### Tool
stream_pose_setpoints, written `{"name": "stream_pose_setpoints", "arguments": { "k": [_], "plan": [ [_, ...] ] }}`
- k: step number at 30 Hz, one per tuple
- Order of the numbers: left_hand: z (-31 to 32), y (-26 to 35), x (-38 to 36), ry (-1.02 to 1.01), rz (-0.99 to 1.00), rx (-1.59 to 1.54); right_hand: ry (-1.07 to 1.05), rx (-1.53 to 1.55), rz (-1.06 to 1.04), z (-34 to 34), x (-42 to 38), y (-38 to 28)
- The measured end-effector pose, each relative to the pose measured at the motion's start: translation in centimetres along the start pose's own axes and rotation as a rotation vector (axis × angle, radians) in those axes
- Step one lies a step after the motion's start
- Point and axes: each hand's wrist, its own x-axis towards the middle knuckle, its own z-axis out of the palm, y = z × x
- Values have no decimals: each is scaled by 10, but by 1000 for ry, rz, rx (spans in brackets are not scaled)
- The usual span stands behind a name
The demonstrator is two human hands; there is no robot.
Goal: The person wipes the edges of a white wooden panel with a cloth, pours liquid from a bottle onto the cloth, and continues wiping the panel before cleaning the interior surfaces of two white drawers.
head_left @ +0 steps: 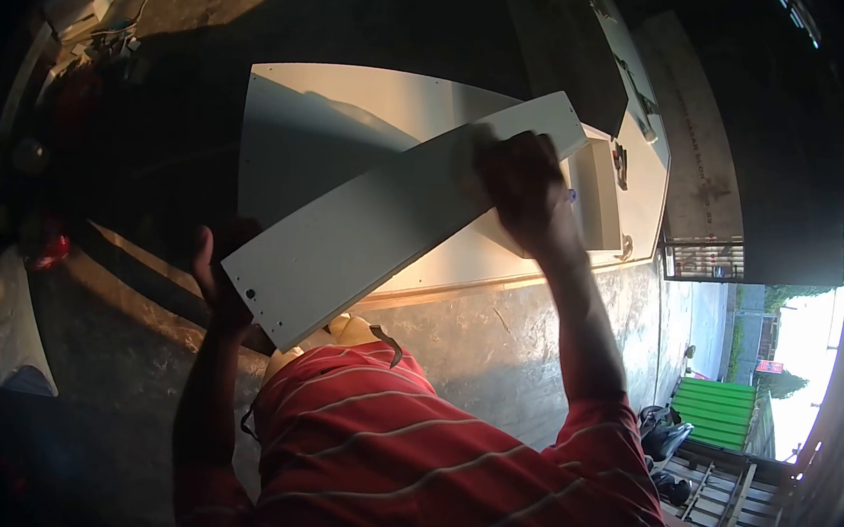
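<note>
A long white board with small holes near its ends lies slantwise in front of my red striped shirt. My left hand holds the board's lower left end, thumb raised and the other fingers hidden behind it. Over the board's upper right part is my right hand, its fingers curled and blurred; what they hold, if anything, is hidden. Beneath the board is a large white panel, partly in shadow. A white box-like piece rests on the panel's right side, beyond my right hand.
Small dark tools lie beside the box-like piece. A printed sheet stands farther right. A curved pale object is on the left. The concrete floor shows below the panel. Green corrugated metal stands outside at the right.
</note>
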Motion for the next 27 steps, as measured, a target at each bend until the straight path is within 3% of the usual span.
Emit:
{"name": "stream_pose_setpoints", "arguments": {
  "k": [1, 2, 3, 4, 6, 7, 9, 10, 11, 12, 14, 17, 18, 20, 21, 24, 27],
  "plan": [
    [0, 0, -3, 77, 16, 10, -105, -60, -36, 6, 3, -39],
    [0, 0, -5, 150, 30, 20, -44, 235, -55, 4, 9, -71],
    [-9, 6, -1, -42, 32, -3, -50, 336, -79, 2, 12, -90],
    [-12, 7, 0, -50, 23, 3, -28, 376, -95, 8, 9, -89],
    [-17, 9, -3, -98, -15, -272, 7, 350, -27, 3, 13, -55],
    [-34, 5, -3, 87, 122, 38, -19, 169, 16, 5, 9, -29],
    [-41, 6, -2, 63, 189, 184, 18, -119, 14, 5, -8, 44],
    [-41, 5, -1, 46, 257, 333, 73, -80, 72, 4, -14, 83],
    [-33, 3, -4, 193, 247, 332, 63, -115, 162, 3, -29, 118],
    [-30, 6, -4, 190, 242, 331, 76, -198, 187, 5, -37, 142],
    [-26, 13, -2, -8, 152, 181, 66, -229, 285, -1, -29, 123],
    [-26, 16, -2, -45, 110, 108, -16, -109, 205, -3, -16, 48],
    [-27, 16, -3, -48, 108, 108, 57, -59, 118, 0, -13, 33],
    [-29, 17, -4, 100, 55, 79, -6, -18, 203, -4, -19, 50],
    [-27, 17, -4, 95, 49, 83, 95, -57, 198, -3, -25, 75],
    [-20, 19, -4, 35, 74, 125, 108, -197, 418, -2, -42, 127],
    [-23, 19, -2, 105, 22, 53, 57, -227, 344, -7, -31, 77]
  ]
}}
